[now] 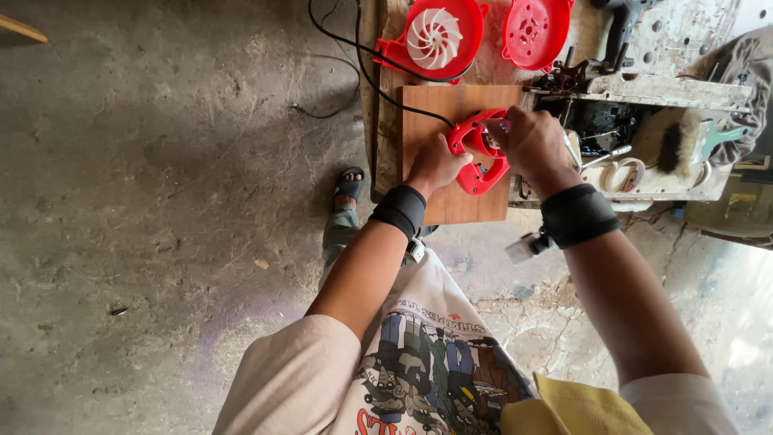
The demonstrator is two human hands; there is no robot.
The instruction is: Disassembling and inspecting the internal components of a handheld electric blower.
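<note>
At upper right of the frame, a worn wooden tray holds tape rolls and a brush. Centre top, a red plastic handle housing rests on a wooden board, the left hand curled round its lower edge, the right hand closed over its top; a black cord trails away.

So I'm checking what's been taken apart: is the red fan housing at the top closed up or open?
Open. The housing lies with its white impeller exposed, and a separate red cover rests beside it.
</note>
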